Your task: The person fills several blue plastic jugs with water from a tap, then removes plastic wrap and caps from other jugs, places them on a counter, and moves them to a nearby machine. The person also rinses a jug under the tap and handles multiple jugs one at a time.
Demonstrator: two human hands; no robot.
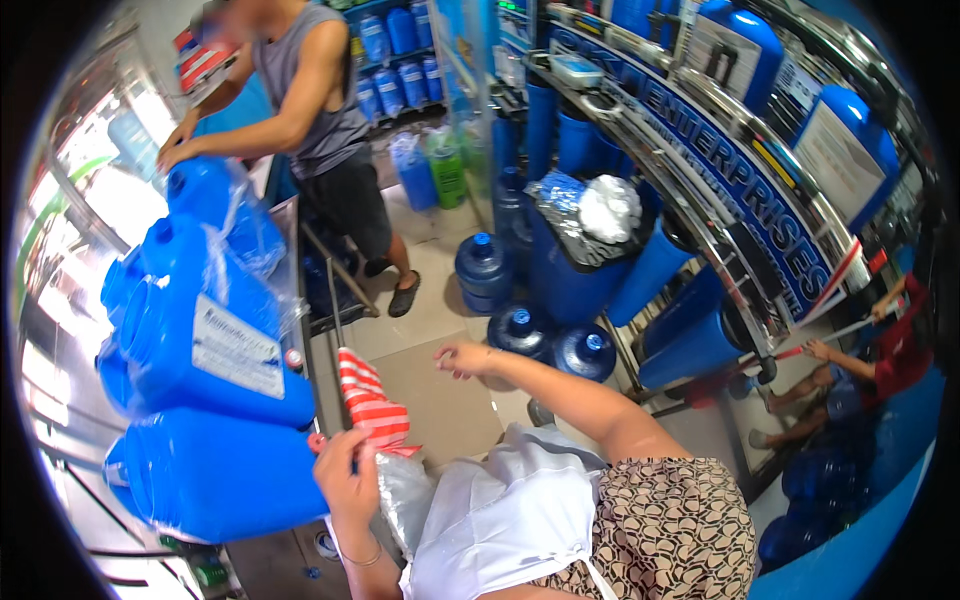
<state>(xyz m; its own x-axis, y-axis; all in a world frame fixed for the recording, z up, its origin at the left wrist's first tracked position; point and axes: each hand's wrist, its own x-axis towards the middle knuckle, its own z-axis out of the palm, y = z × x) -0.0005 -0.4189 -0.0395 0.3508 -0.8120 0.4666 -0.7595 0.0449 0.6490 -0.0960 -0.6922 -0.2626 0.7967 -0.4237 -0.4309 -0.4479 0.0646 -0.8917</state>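
My left hand (pixel 346 472), with a thin bracelet at the wrist, is raised beside the blue plastic jerrycan (pixel 217 472) nearest me. It is close to a small red cap (pixel 317 442) and a red-and-white striped plastic bag (pixel 373 405); whether its fingers grip either one cannot be told. A silvery plastic bag (pixel 403 495) hangs just below the striped one. My right hand (pixel 461 360) is held out over the tiled floor, fingers loosely curled, touching nothing. More blue jerrycans, one with a printed label (pixel 238 345), stand along the left, some under clear plastic film (pixel 255 217).
A person in a grey sleeveless top (pixel 315 82) rests both hands on the far jerrycan. Round water bottles (pixel 484 274) and a blue bin (pixel 570 262) with bags on top stand ahead. Right are blue filter cylinders (pixel 652 270) on a metal rack and a person in red (pixel 892 337) holding a pole.
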